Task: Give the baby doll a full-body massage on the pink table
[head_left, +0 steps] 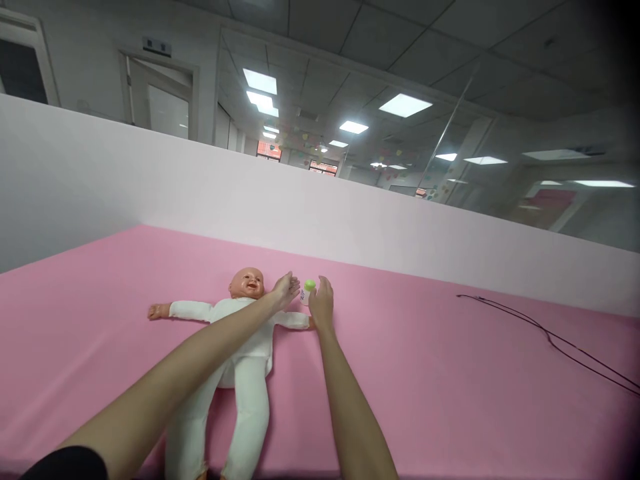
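A baby doll (pixel 245 333) in a white suit lies on its back on a pink sheet (pixel 425 387), arms spread and head toward the far side. A small baby bottle with a green cap (pixel 309 291) stands just beyond the doll's outstretched arm. My left hand (pixel 286 291) crosses above the doll's chest, its fingers beside the doll's cheek and close to the bottle. My right hand (pixel 321 305) rests next to the doll's hand, with fingertips at the bottle's right side. Neither hand clearly grips anything.
A black cable (pixel 547 337) lies in loose lines on the right of the pink sheet. A low white wall (pixel 320 220) runs along the far edge. Beyond it stand glass partitions, a doorway and ceiling lights.
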Demonstrator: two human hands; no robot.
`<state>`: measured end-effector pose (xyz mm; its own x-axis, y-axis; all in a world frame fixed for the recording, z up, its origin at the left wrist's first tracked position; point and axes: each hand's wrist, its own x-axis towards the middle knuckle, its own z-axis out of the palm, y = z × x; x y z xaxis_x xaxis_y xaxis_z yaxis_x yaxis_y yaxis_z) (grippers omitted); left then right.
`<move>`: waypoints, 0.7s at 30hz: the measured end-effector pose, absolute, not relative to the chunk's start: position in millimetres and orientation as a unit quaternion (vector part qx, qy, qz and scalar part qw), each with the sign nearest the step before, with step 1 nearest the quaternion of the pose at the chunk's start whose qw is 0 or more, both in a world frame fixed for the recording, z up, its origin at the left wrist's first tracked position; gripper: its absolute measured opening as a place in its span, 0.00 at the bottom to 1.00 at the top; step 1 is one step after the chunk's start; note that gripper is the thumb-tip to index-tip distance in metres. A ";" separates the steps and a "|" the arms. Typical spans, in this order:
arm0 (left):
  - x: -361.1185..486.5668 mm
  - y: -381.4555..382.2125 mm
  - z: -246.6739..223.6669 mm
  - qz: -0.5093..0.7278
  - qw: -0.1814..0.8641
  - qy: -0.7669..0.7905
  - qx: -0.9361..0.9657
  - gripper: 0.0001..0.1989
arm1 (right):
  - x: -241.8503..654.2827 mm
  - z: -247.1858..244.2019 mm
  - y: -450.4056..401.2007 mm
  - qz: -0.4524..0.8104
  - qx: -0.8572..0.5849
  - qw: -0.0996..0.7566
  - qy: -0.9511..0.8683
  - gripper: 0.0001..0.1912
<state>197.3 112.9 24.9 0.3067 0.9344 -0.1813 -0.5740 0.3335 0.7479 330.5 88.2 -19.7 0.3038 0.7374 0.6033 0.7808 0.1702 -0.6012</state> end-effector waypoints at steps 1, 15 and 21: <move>205.6 117.7 22.6 0.495 0.758 0.313 0.287 0.13 | 333.3 -23.4 93.3 -0.020 -0.643 0.460 -0.613 0.32; 188.0 97.2 25.8 0.481 0.748 0.290 0.353 0.30 | 274.3 -16.3 59.2 0.140 -0.548 0.499 -0.657 0.39; 138.6 5.6 25.3 0.461 0.632 0.362 0.507 0.35 | 195.9 12.1 3.7 0.146 -0.465 0.520 -0.701 0.46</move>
<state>138.6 5.6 25.3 0.3129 0.9497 0.0106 -0.2165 0.0604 0.9744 195.9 3.7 12.1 -0.0263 0.8037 0.5944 0.5006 0.5253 -0.6881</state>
